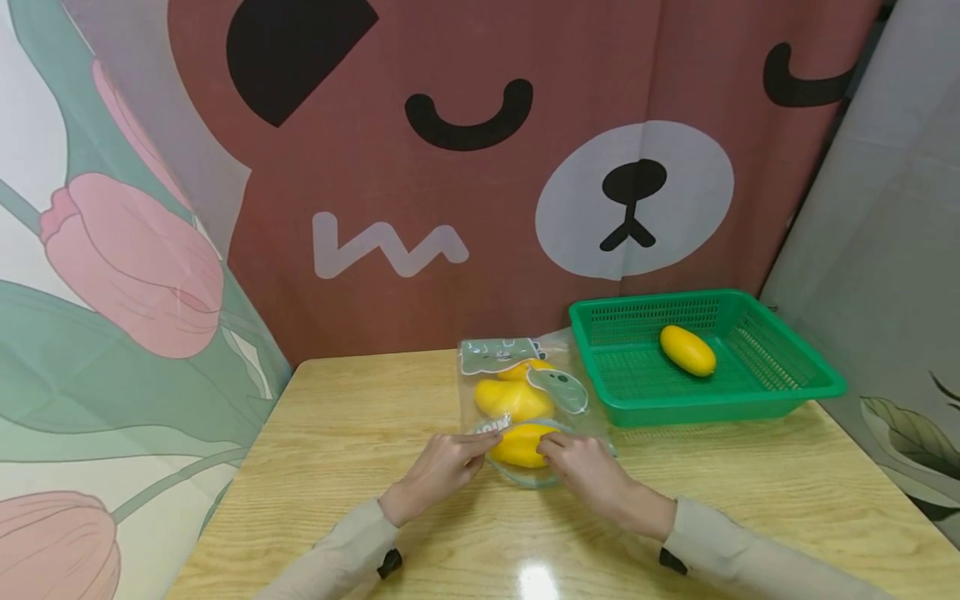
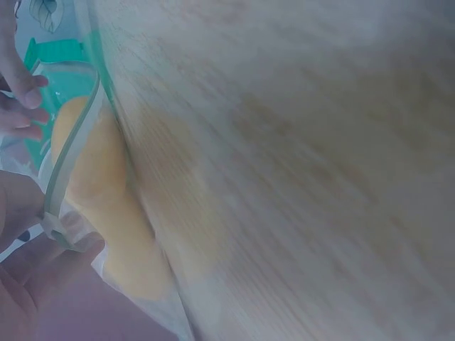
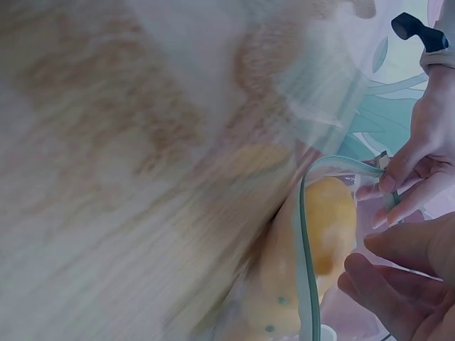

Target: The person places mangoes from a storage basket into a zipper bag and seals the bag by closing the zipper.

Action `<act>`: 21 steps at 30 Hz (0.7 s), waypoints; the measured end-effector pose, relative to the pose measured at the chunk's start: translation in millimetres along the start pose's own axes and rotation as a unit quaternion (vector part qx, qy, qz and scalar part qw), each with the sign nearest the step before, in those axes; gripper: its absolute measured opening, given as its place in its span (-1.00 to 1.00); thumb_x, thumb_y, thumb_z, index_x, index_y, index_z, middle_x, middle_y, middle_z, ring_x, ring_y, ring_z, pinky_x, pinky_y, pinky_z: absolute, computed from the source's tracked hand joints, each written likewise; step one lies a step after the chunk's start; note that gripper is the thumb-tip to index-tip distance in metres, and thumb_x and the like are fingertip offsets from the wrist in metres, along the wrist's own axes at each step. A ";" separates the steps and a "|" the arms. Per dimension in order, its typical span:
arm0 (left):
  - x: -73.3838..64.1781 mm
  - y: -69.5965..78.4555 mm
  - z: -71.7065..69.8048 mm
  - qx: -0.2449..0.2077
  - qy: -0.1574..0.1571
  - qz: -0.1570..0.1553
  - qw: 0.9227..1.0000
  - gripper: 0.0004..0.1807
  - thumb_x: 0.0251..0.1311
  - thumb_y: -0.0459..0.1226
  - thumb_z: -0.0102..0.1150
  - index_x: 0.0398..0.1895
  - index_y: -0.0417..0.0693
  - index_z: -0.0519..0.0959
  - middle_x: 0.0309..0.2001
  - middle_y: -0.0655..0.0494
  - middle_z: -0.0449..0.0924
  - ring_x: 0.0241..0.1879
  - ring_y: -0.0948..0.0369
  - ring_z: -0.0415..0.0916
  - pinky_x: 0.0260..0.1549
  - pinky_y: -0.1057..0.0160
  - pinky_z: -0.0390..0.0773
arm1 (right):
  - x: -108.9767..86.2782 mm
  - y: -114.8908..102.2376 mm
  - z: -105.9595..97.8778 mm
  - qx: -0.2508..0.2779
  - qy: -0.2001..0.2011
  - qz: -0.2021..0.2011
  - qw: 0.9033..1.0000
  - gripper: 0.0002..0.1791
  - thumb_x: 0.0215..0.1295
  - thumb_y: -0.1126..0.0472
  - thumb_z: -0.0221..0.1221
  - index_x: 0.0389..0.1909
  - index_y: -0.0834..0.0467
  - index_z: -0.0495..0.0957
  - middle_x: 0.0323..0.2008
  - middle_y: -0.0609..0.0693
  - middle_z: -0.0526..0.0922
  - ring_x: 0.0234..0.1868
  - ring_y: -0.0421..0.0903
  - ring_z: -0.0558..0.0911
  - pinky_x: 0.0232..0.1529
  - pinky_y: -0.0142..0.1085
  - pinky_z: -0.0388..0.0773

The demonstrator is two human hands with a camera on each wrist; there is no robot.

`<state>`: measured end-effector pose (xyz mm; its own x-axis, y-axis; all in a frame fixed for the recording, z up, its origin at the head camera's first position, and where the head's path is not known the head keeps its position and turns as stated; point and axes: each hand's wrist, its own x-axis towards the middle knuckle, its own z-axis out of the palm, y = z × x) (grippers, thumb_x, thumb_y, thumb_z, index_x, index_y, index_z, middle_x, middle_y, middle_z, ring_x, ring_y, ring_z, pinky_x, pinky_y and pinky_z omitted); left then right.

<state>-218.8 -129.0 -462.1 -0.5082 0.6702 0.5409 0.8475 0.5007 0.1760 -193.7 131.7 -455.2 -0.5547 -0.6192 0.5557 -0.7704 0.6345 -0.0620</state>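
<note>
A clear zip bag with green and white cartoon prints lies on the table, its green-edged mouth gaping toward me. Inside it are yellow mangoes, the nearest mango right at the mouth. At the mouth's left end my left hand pinches the bag's edge near the zip slider. My right hand is at the right of the mouth, its fingertips overlapping the nearest mango in the head view. In the right wrist view, that hand's thumb and fingers stand apart, loosely bent.
A green plastic basket stands behind and to the right of the bag, holding a single yellow mango. Under everything is a wood-grain table. Behind its back edge hangs a brown bear curtain; floral cloth hangs on the left.
</note>
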 end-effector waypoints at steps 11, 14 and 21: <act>-1.6 -0.4 0.8 0.008 0.004 0.003 1.000 -0.56 0.04 -0.57 0.28 0.04 -0.17 0.68 0.01 0.01 0.67 -0.54 0.41 0.49 -0.61 0.61 0.39 | 1.3 0.2 -6.0 0.033 0.017 0.000 0.999 -0.78 -0.02 0.42 0.45 -0.33 0.19 0.67 -0.35 -0.02 0.72 -0.38 -0.13 0.71 -0.40 -0.37 0.65; -1.9 -0.7 1.1 0.006 0.003 0.003 1.000 -0.56 0.04 -0.57 0.28 0.04 -0.18 0.68 0.01 0.00 0.68 -0.60 0.42 0.39 -0.66 0.64 0.29 | 2.2 -0.4 -9.3 0.043 0.020 -0.001 0.999 -0.78 -0.03 0.43 0.45 -0.33 0.21 0.68 -0.35 -0.01 0.72 -0.38 -0.13 0.71 -0.38 -0.37 0.65; -2.4 -0.4 1.0 0.012 0.000 0.000 1.000 -0.56 0.05 -0.55 0.28 0.05 -0.15 0.68 0.01 0.02 0.68 -0.53 0.39 0.50 -0.62 0.62 0.38 | 3.5 -0.4 -14.0 0.046 0.018 0.005 0.999 -0.79 -0.02 0.41 0.46 -0.34 0.21 0.68 -0.37 -0.02 0.72 -0.40 -0.15 0.70 -0.40 -0.37 0.65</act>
<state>-218.1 -130.2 -464.3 -0.5082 0.6700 0.5412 0.8437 0.5135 0.1566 -190.9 135.8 -441.6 -0.5517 -0.5955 0.5840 -0.7915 0.5945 -0.1416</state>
